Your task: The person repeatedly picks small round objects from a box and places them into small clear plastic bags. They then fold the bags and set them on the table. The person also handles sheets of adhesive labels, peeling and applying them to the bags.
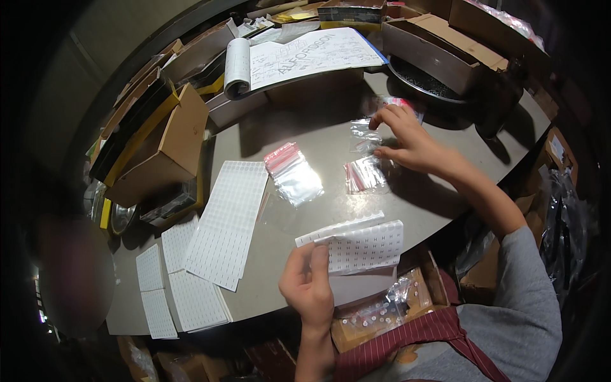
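Near the table's front edge, my left hand [309, 283] is closed on a folded white sheet of small round stickers [366, 247], pinched between thumb and fingers. My right hand [412, 141] reaches over the far right of the table, thumb and fingers apart, with nothing visible in it. Small clear zip bags [366, 175] lie just beside its thumb, and another clear bag [364, 135] is under the fingertips. Left of these rests a stack of clear zip bags with red strips [294, 173]. Long sticker sheets [230, 223] lie farther left, next to smaller sheets [194, 299].
Open cardboard boxes [172, 146] crowd the left side. A pad of scribbled paper [305, 60] leans at the back. Behind my right hand are a dark round tray [423, 79] and a long box [433, 57]. A bag of small white pieces [375, 315] sits below the table edge.
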`<state>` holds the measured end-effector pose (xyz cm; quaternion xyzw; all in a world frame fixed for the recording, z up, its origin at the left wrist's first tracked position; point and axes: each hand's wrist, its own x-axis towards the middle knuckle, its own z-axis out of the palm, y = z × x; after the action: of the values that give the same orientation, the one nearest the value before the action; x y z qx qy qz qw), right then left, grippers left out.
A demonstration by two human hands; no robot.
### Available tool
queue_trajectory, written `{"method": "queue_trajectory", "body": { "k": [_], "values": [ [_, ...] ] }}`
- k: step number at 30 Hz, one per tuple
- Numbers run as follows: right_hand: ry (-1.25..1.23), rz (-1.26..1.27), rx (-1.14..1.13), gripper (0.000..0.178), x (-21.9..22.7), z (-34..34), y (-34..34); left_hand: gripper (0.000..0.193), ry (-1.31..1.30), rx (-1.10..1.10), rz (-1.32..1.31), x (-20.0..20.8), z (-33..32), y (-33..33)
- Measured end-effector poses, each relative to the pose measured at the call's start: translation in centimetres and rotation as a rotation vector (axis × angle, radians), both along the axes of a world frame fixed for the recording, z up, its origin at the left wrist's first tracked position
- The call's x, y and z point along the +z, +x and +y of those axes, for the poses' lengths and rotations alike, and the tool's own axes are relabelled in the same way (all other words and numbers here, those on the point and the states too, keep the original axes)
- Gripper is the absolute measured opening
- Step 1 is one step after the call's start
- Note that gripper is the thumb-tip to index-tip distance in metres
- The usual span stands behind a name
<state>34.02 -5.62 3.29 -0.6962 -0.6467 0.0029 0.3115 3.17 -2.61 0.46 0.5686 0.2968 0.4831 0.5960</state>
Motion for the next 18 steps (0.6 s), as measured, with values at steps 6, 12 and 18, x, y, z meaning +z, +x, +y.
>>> {"method": "queue_trajectory", "body": {
  "k": [6, 12, 18],
  "values": [
    [0.105, 0.221, 0.321, 0.023, 3.2, -3.3, -6.7, 0.009, 0.135, 0.025, 0.091, -1.5, 0.2, -0.7],
    [0.004, 0.062, 0.443, 0.03, 3.4, -5.3, -9.9, 0.008, 0.171, 0.002, 0.129, -1.4, 0.4, -0.8],
    [0.088, -0.068, 0.437, 0.035, 2.1, -5.1, -11.9, 0.009, 0.143, -0.051, 0.119, -1.0, 0.2, -1.2]
  ]
}}
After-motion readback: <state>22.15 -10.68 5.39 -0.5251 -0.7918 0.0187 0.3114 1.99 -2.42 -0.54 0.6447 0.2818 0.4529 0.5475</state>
